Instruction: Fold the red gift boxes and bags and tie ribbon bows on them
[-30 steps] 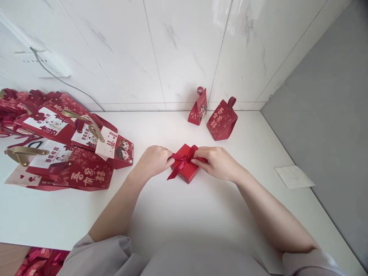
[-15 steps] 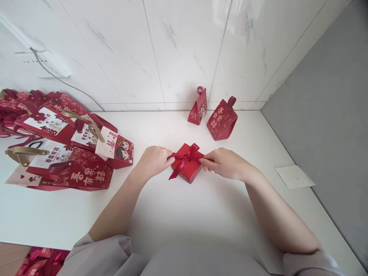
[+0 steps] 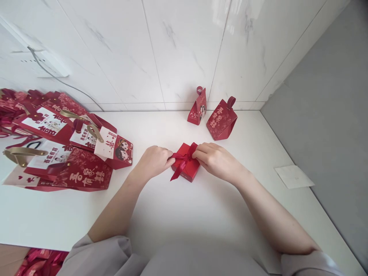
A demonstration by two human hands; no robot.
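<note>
Squarely, the box (image 3: 192,168) sits between left grip (image 3: 154,163) and right grip (image 3: 216,160), both pinching ribbon (image 3: 183,161).

Red box (image 3: 83,170), left of frame: 吾家有囍, pale characters. Same four on red box (image 3: 220,120), right of upper centre. Small box (image 3: 197,110) beside it: pale characters, too small to read surely. White label (image 3: 53,155), left: red characters, unclear.
</note>
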